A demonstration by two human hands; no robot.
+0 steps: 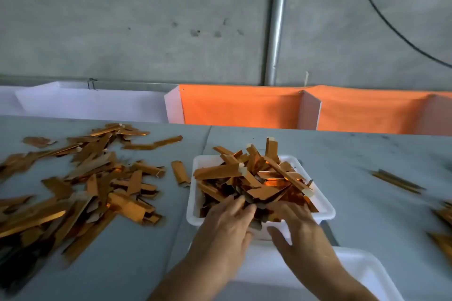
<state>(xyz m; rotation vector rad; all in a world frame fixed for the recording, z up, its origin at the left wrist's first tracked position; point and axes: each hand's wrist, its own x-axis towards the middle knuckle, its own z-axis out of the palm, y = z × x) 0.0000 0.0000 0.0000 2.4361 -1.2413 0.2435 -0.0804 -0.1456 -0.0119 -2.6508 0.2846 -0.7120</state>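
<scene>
Grey table [367, 154] with a seam running up the middle. Dead centre there's a white tray [195, 212] with a heap of coppery strips [254, 176] sticking out every which way. The left half is covered by a big loose pile [80, 186] of the same strips, with one single strip [179, 172] lying just beside the tray. A few thin strips [397, 181] lie over at the right, well apart. A second white tray [354, 266] is at the bottom edge.

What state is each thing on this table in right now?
White tray, heaped past its rim with copper-coloured strips.
Loose strips at left, scattered on the table.
Left hand, fingers straight, touching the tray's strips.
Right hand, fingers spread, at the tray's near edge.
Nearer tray, partly hidden under the forearms.
</scene>
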